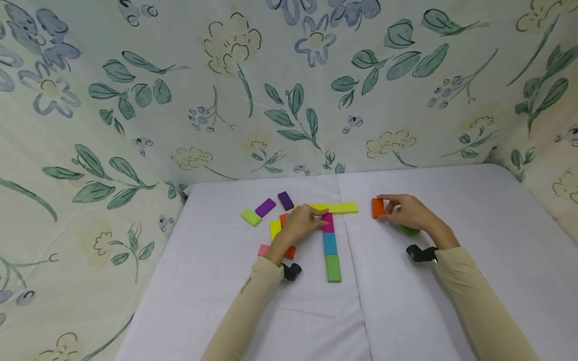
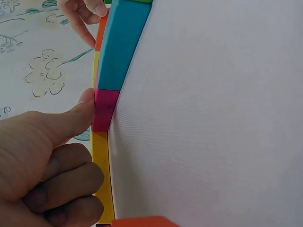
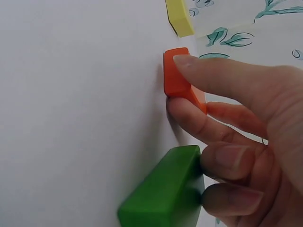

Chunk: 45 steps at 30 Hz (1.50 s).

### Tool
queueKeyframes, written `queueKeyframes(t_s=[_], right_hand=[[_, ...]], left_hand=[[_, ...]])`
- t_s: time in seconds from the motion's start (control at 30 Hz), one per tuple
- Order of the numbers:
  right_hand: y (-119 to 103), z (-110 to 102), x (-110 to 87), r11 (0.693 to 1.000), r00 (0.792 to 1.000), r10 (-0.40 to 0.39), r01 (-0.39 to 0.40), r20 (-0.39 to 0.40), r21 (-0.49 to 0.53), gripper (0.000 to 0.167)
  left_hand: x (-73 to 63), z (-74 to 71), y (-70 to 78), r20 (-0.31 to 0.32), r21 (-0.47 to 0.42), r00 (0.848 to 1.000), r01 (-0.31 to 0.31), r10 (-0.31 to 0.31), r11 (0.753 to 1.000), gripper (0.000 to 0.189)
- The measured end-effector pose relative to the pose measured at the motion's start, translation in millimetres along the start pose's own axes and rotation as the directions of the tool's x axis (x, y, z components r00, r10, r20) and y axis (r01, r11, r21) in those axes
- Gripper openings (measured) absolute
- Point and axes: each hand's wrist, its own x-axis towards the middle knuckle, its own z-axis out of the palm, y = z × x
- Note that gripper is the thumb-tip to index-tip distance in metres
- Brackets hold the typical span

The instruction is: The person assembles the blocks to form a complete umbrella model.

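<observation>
My left hand (image 1: 303,221) is at the top of a column of blocks, its thumb and forefinger on the magenta block (image 1: 328,223). That block meets a long yellow bar (image 1: 340,208) lying crosswise. Below it in line come a blue block (image 1: 330,243) and a light green block (image 1: 333,268). To the right, my right hand (image 1: 403,210) pinches an orange block (image 3: 176,71) between thumb and fingers. A darker green block (image 3: 163,189) lies under that hand, close to its curled lower fingers. In the left wrist view the forefinger is hidden behind the thumb (image 2: 75,116).
Left of the column lie a purple block (image 1: 265,207), a dark purple block (image 1: 285,200), a lime block (image 1: 251,217) and a yellow block (image 1: 275,229). The left forearm partly covers a pink block (image 1: 263,249) and an orange-red block (image 1: 290,252). A flowered cloth (image 1: 289,100) hangs behind the white table (image 1: 189,281).
</observation>
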Motion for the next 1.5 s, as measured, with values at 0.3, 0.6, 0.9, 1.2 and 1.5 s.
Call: queueKeyframes(t_s=[0.3,0.6,0.9,1.2,1.5], right_hand=[[-4,3,3.8,1.0,0.999,0.006,-0.006,-0.033,0.004,0.068],[-14,8,17.3,0.999,0.991,0.032,-0.03,-0.133,0.016,0.067],[-24,13,30.1,0.996,0.989,0.084,-0.081,-0.121,0.027,0.067],[-27,16,35.0,0.995,0.99,0.099,-0.096,-0.098,0.038,0.069],[-26,19,37.6,0.993,0.988,0.105,-0.099,-0.112,0.061,0.069]], left_hand=[[0.0,-1.8,0.2,0.01,-0.006,1.0,0.022,-0.022,1.0,0.047],[0.4,-0.9,0.2,0.013,-0.029,0.999,0.032,-0.031,0.999,0.046],[2.7,0.4,0.3,0.017,-0.014,0.999,0.032,-0.032,0.999,0.045],[1.8,0.4,2.9,0.019,-0.034,0.999,0.041,-0.04,0.999,0.045],[0.7,-1.4,2.2,0.012,-0.051,0.999,0.038,-0.038,0.998,0.045]])
